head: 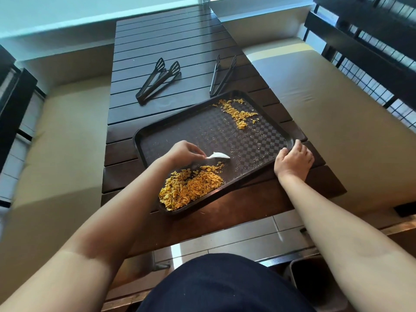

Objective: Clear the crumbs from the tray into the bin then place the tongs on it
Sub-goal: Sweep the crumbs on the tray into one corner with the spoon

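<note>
Tray (180, 136): right hand (293, 159) grips rim; left hand (183, 153) pinches white tissue (219, 156).

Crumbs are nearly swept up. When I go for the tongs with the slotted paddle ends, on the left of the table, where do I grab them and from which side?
Take the slotted tongs near the hinged end, the end closest to you, where the two arms meet and one hand can span both. They lie flat on the table, paddles fanning apart away from you, so come down from above. The left hand is nearer, once it drops the white wipe.
</note>
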The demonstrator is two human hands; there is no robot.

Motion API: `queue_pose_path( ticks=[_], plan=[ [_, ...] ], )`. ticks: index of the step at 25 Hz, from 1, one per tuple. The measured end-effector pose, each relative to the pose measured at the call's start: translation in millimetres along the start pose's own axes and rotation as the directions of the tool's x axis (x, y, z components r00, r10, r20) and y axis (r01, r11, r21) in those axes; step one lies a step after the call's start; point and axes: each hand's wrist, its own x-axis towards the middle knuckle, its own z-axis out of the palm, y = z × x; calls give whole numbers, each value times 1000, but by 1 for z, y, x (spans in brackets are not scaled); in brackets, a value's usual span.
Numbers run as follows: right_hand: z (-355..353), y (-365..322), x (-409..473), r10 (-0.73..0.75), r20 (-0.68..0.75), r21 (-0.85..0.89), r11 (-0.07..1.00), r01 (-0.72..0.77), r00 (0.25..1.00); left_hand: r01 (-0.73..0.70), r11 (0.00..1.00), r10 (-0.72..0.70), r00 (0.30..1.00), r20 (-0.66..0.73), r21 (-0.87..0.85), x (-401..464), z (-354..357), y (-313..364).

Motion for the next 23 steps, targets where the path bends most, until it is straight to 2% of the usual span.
queue_pose_path(
  ticks=[5,7,10,11,13,17,18,20,23],
  plan=[
    [0,0,0,3,-9,0,1000,-3,1000,-20,983,-21,975,223,183,-16,-23,-21],
    [0,-1,0,3,-10,3,1000,-3,1000,-42,990,22,990,142,136,-13,-30,-23],
    [-1,-2,-1,3,-8,2,1000,-3,1000,-17,1000,14,994,-111,-27,-2,-26,-19],
    [-1,-1,-1,4,-7,1,1000,-4,1000,-5,999,1,992,-125,-35,0,-22,-18],
    [-1,-1,0,6,-2,0,1000,-6,1000,18,1000,-18,998,-64,-3,-1,-15,-22],
    [1,0,0,8,-7,-11,1000,-8,1000,2,988,-31,982,188,152,-15,-25,-30],
    [1,0,0,6,-8,-10,1000,-6,1000,-12,985,-25,977,211,172,-15,-28,-28],
    [1,-1,-1,6,-4,-9,1000,-6,1000,-51,990,31,988,148,133,-10,-27,-17],
    [0,-2,-1,2,-5,-9,1000,-2,1000,-101,995,100,994,-45,-3,8,-12,8]
  ],
)
